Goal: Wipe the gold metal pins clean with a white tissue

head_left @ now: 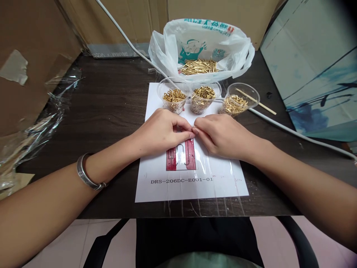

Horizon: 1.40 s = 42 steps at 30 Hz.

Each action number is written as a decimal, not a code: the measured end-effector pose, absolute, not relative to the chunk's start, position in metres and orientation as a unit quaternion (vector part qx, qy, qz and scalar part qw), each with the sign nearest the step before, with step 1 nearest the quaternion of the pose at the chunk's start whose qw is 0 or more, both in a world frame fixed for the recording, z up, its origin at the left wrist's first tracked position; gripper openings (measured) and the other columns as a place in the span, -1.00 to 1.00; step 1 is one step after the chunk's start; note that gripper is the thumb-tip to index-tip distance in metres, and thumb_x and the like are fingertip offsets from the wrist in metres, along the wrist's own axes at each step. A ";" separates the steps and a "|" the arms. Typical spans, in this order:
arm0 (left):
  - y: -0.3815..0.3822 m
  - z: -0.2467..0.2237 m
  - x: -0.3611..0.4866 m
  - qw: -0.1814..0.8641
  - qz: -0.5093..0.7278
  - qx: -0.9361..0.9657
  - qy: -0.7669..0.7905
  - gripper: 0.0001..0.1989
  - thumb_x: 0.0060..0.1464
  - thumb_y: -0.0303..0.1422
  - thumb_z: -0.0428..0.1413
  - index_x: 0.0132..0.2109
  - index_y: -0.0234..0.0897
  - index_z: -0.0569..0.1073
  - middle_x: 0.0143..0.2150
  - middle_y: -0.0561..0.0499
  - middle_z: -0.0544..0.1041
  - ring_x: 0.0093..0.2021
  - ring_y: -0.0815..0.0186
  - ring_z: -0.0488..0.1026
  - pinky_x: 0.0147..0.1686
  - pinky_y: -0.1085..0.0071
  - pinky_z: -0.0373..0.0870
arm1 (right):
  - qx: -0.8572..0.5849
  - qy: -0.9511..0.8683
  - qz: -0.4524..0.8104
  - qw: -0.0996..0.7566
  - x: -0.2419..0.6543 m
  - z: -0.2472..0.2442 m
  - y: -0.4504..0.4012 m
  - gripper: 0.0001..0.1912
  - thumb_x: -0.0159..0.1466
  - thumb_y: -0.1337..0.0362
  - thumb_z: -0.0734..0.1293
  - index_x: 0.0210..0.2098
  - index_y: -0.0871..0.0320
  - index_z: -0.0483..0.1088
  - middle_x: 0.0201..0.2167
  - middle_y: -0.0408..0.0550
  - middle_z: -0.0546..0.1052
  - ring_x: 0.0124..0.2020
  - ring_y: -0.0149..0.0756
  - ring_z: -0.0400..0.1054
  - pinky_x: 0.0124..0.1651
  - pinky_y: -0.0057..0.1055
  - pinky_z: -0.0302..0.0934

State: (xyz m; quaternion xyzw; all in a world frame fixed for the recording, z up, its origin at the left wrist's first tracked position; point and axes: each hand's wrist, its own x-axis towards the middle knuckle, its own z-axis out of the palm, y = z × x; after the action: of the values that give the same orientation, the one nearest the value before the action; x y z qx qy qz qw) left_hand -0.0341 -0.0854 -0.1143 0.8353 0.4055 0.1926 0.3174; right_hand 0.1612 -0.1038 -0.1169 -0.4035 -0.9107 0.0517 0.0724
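Note:
Above a white printed sheet (156, 191), my left hand (163, 132) and my right hand (223, 134) meet at the fingertips. Both hands are closed in a pinch, and whatever sits between the fingers is too small or hidden to make out. Just below them the sheet carries a red and white printed picture (181, 158), partly covered by my fingers. Three clear plastic cups stand behind my hands: the left cup (173, 97) and the middle cup (203, 99) hold small brass-coloured parts, and the tilted right cup (235, 104) holds similar ones.
A white plastic bag (240, 56) with long brass-coloured pins (199, 67) lies behind the cups. A white cable (295, 136) crosses the dark table (111, 82). One wooden stick (256, 102) rests by the right cup. Cardboard (30, 44) walls the left and back; crumpled clear plastic (52, 119) lies left.

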 end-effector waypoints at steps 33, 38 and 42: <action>-0.087 -0.115 -0.034 0.307 0.201 0.843 0.393 -0.86 0.01 -0.33 0.16 -0.31 -0.21 0.61 -0.44 0.08 0.59 -0.48 0.43 0.40 -0.47 0.49 0.22 | -0.414 -0.896 0.100 0.130 0.164 -0.125 -0.109 -0.68 0.36 0.17 0.02 -0.46 0.17 0.13 -0.55 -0.15 0.26 -0.51 -0.42 0.07 -0.41 -0.39 -0.16; -0.087 -0.115 -0.034 0.308 0.201 0.841 0.397 -0.86 0.01 -0.33 0.16 -0.32 -0.20 0.61 -0.45 0.09 0.58 -0.47 0.42 0.42 -0.46 0.49 0.23 | -0.419 -0.893 0.096 0.131 0.163 -0.125 -0.109 -0.70 0.36 0.19 0.03 -0.46 0.17 0.11 -0.56 -0.15 0.25 -0.51 -0.42 0.07 -0.41 -0.40 -0.16; -0.088 -0.115 -0.034 0.307 0.200 0.840 0.401 -0.86 0.02 -0.32 0.15 -0.33 -0.20 0.61 -0.47 0.08 0.58 -0.48 0.42 0.40 -0.48 0.49 0.21 | -0.424 -0.892 0.095 0.127 0.162 -0.124 -0.109 -0.71 0.35 0.20 0.04 -0.47 0.17 0.12 -0.55 -0.14 0.26 -0.51 -0.42 0.07 -0.42 -0.39 -0.17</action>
State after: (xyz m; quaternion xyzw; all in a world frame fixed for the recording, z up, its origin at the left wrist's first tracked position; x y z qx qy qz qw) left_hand -0.0344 -0.0878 -0.1150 0.8396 0.4008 0.2001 0.3072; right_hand 0.1619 -0.1094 -0.1241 -0.4242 -0.8916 0.0947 0.1267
